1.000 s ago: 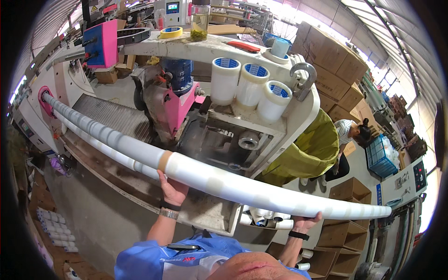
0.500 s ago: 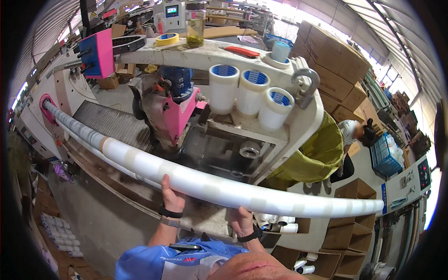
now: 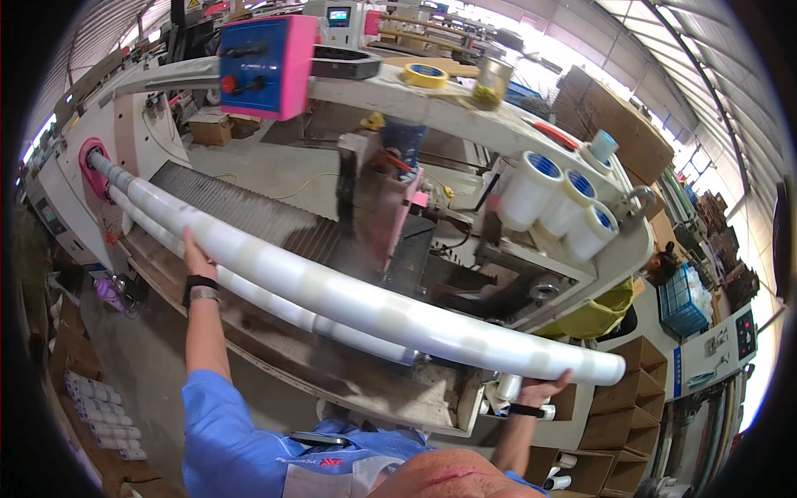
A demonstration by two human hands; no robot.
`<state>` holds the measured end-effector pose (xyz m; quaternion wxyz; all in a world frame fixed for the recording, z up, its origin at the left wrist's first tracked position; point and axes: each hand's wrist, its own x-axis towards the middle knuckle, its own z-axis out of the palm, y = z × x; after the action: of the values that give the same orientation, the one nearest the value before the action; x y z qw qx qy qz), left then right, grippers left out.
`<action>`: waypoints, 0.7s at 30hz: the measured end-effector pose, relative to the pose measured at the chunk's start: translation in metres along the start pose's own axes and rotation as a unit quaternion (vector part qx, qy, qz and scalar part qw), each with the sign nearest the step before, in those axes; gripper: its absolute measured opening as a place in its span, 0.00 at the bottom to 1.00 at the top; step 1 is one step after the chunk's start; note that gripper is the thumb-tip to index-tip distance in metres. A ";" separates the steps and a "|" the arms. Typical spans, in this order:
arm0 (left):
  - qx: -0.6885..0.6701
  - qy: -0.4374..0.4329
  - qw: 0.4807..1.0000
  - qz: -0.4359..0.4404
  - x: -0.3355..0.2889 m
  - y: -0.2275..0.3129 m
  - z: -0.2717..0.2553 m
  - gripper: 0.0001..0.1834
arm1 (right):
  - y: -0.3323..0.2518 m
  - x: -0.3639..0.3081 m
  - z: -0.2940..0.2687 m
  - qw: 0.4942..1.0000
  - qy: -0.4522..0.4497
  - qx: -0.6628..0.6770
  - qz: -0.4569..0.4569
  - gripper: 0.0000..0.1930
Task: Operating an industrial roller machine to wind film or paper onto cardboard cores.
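A long white roll [image 3: 398, 309] with faint yellowish bands runs slantwise across the machine, its left end on a shaft [image 3: 108, 166] that comes out of a pink-ringed opening. My left hand [image 3: 199, 256] grips the roll's near side toward its left end; part of the fingers is hidden by the roll. Near its free right end, my right hand [image 3: 544, 388] holds it from below, with the palm up. A second white roll [image 3: 365, 342] lies lower, beside the first and nearer to me, touched by neither hand.
On the machine's white frame [image 3: 465, 116] are a blue and pink control box [image 3: 261, 66], a yellow tape roll [image 3: 425, 75], a jar [image 3: 491, 83] and a red knife [image 3: 554, 134]. Several clear tape rolls [image 3: 531, 191] stand at the right. Cardboard boxes [image 3: 635, 373] and a blue crate [image 3: 685, 299] lie beyond.
The long roll has slid left over more of the shaft. My hands have spread apart, the left toward the shaft, the right to the free end. The view has turned left.
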<state>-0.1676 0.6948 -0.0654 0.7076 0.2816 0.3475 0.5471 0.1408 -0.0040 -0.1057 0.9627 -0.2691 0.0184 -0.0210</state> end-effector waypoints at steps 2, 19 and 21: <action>0.031 -0.076 0.996 -0.018 -0.019 -0.023 0.014 0.34 | 0.072 -0.053 0.045 0.998 -0.016 0.013 0.067 0.34; 0.005 0.044 0.999 0.033 0.075 0.051 -0.009 0.34 | 0.350 -0.177 0.123 0.369 -0.526 -0.756 0.124 0.38; 0.003 0.052 0.999 0.013 0.110 0.077 -0.025 0.35 | 0.367 -0.182 0.135 0.349 -0.549 -0.750 0.117 0.37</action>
<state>-0.2143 0.8205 -0.0408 0.6806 0.2595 0.3818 0.5689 -0.0231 0.3883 -0.1764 0.1462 -0.8255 -0.4751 0.2674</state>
